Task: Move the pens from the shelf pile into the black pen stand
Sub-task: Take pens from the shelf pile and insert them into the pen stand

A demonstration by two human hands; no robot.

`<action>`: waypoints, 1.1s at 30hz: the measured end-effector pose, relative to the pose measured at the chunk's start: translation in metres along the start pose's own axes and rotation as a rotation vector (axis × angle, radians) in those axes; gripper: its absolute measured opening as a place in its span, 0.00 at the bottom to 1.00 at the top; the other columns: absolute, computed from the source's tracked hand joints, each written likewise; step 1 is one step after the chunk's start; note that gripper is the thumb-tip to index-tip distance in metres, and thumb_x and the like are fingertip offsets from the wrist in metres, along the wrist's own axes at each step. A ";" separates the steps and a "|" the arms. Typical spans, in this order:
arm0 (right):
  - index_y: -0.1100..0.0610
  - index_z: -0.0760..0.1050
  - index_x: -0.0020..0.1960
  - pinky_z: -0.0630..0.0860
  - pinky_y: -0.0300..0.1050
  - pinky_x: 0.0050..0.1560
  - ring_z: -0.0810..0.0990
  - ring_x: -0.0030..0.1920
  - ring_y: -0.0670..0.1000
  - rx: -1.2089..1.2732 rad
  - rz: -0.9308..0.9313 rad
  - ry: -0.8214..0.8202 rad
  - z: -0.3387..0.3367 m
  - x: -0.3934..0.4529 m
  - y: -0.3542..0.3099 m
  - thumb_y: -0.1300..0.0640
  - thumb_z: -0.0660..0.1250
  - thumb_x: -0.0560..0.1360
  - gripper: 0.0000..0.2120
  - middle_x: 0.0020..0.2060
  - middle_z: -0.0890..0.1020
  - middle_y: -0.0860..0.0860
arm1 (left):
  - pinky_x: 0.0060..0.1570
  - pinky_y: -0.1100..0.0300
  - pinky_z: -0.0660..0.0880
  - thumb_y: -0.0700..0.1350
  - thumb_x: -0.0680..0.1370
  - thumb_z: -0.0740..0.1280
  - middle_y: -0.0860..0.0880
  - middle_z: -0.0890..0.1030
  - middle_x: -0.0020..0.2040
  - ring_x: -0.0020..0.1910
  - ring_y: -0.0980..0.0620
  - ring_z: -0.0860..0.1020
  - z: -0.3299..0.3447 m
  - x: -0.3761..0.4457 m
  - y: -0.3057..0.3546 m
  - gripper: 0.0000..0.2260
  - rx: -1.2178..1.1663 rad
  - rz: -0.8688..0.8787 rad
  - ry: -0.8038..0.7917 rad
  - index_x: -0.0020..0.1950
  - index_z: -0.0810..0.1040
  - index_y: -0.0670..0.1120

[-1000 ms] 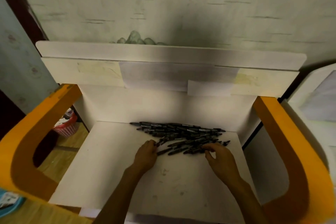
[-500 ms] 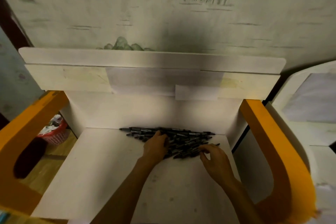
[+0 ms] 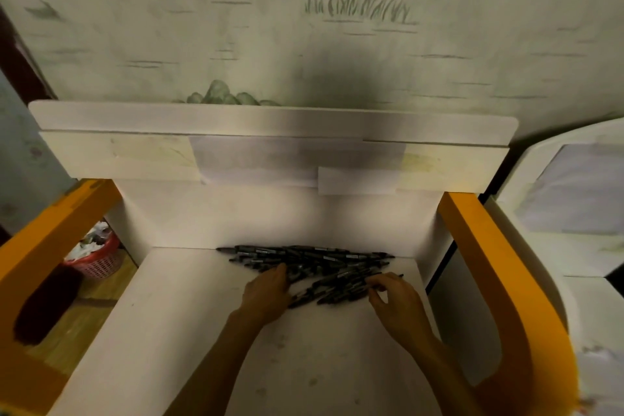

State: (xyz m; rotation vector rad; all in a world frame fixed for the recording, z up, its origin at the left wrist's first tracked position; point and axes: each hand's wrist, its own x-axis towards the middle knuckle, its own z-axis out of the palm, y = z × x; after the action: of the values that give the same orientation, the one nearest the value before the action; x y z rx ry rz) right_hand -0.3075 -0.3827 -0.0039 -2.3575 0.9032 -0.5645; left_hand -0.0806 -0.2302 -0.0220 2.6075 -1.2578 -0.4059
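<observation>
**Pens still piled on shelf; both hands at the pile, no stand in view**

The pens (image 3: 304, 263) lie in a loose, criss-crossed heap on the white shelf (image 3: 175, 331), against its back wall and slightly right of centre. All are dark, slim and of similar pattern, some with pale label bands. None has been lifted clear of the pile.

Handling, as judged: each pen is light, rigid and smooth-barrelled, so it should roll readily and slip from a slack hold. Because the pens overlap, drawing one from beneath is likely to drag its neighbours. The sound hold is mid-barrel, on pens at the near edge or top of the pile, taken as a small parallel bundle and not as a crossed handful.

The left hand (image 3: 266, 294) rests at the pile's near-left edge, fingers extended onto the pens; whether any pen is gripped cannot be told, as the fingertips merge with the dark heap. The right hand (image 3: 395, 297) is at the pile's near-right edge, fingers curled, thumb and forefinger closing on the ends of the nearest pens in a pinch.

The black pen stand is not visible in this view.

Outward from the pile: orange side panels (image 3: 489, 263) flank the shelf on both sides. Left of the pile, beyond the shelf edge and lower down, stands a red basket (image 3: 98, 260) holding pale scraps. Behind the pile rises a painted wall (image 3: 337, 44).
</observation>
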 end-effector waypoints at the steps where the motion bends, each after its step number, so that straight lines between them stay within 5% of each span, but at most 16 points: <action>1: 0.51 0.80 0.56 0.67 0.26 0.44 0.76 0.48 0.43 -0.003 0.000 -0.003 0.001 0.000 0.000 0.59 0.70 0.76 0.10 0.48 0.78 0.43 | 0.48 0.56 0.70 0.48 0.79 0.61 0.47 0.76 0.61 0.58 0.47 0.75 0.000 -0.005 -0.004 0.14 0.000 -0.007 0.000 0.64 0.68 0.48; 13: 0.49 0.80 0.56 0.70 0.29 0.43 0.77 0.45 0.42 0.003 0.009 -0.041 0.009 -0.002 -0.001 0.58 0.69 0.76 0.09 0.48 0.79 0.44 | 0.41 0.56 0.68 0.60 0.77 0.59 0.51 0.77 0.48 0.48 0.50 0.77 -0.009 -0.032 -0.012 0.16 0.094 -0.080 0.029 0.56 0.73 0.50; 17: 0.48 0.79 0.55 0.71 0.29 0.40 0.76 0.42 0.40 0.009 0.013 -0.039 0.007 -0.006 -0.003 0.57 0.69 0.76 0.09 0.49 0.79 0.43 | 0.50 0.54 0.72 0.66 0.75 0.60 0.47 0.74 0.62 0.56 0.47 0.76 -0.005 -0.032 -0.016 0.31 0.175 -0.084 -0.056 0.72 0.65 0.51; 26: 0.49 0.79 0.57 0.69 0.30 0.41 0.76 0.42 0.41 -0.034 0.017 -0.068 0.008 -0.004 -0.010 0.56 0.68 0.77 0.09 0.49 0.78 0.44 | 0.53 0.54 0.70 0.61 0.79 0.59 0.46 0.77 0.60 0.58 0.47 0.74 -0.004 -0.025 -0.010 0.22 0.216 -0.086 -0.062 0.65 0.72 0.47; 33: 0.51 0.80 0.56 0.75 0.34 0.47 0.78 0.46 0.43 -0.034 -0.023 -0.047 0.003 0.007 -0.014 0.57 0.68 0.77 0.09 0.51 0.80 0.46 | 0.40 0.58 0.69 0.45 0.79 0.62 0.49 0.77 0.49 0.42 0.52 0.73 0.002 -0.036 -0.004 0.15 -0.230 -0.246 0.128 0.65 0.71 0.46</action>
State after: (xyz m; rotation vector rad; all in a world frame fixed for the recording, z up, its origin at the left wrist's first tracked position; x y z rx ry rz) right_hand -0.2945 -0.3782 0.0042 -2.4037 0.8723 -0.5038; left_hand -0.0997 -0.1997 -0.0199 2.5487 -0.8014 -0.3915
